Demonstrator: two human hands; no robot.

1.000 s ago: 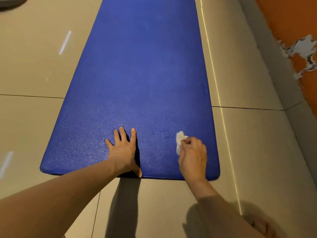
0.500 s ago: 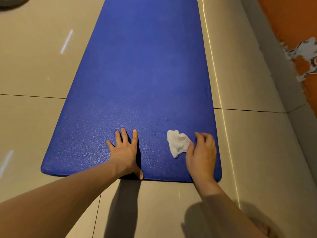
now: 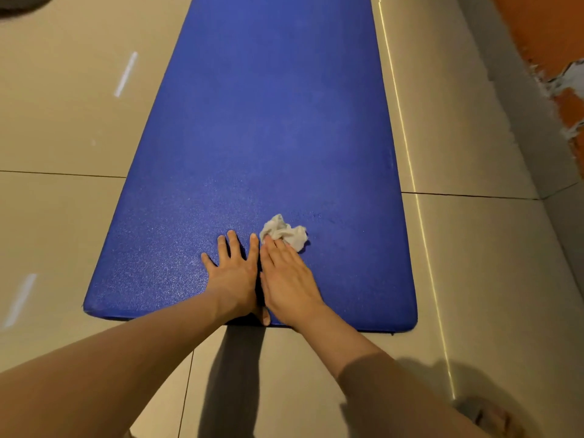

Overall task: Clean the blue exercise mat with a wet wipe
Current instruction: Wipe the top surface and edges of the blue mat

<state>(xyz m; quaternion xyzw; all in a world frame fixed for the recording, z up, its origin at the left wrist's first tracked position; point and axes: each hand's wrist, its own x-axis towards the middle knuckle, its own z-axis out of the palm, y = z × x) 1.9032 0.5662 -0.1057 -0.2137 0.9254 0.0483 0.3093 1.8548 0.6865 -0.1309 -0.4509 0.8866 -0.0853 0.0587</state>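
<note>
Wiping works best when the right hand (image 3: 288,279) presses flat on the wet wipe (image 3: 286,230), while the left hand (image 3: 234,273), spread wide, holds the blue mat (image 3: 268,105) down.

Indoor room, probably domestic: glossy beige floor tiles (image 3: 63,121), tiled skirting (image 3: 515,90), an orange wall (image 3: 543,23) with flaking paint (image 3: 568,78), and a blue exercise mat (image 3: 268,121) laid flat.

- The exercise mat (image 3: 271,128) is deep blue, with a fine speckled grain that glints nearer the camera.
- The wet wipe (image 3: 284,233) is white, crumpled.
- The floor (image 3: 63,128) is beige glossy tile with thin dark joints.
- The wall (image 3: 537,30) is orange, with pale grey patches of peeled paint.
</note>
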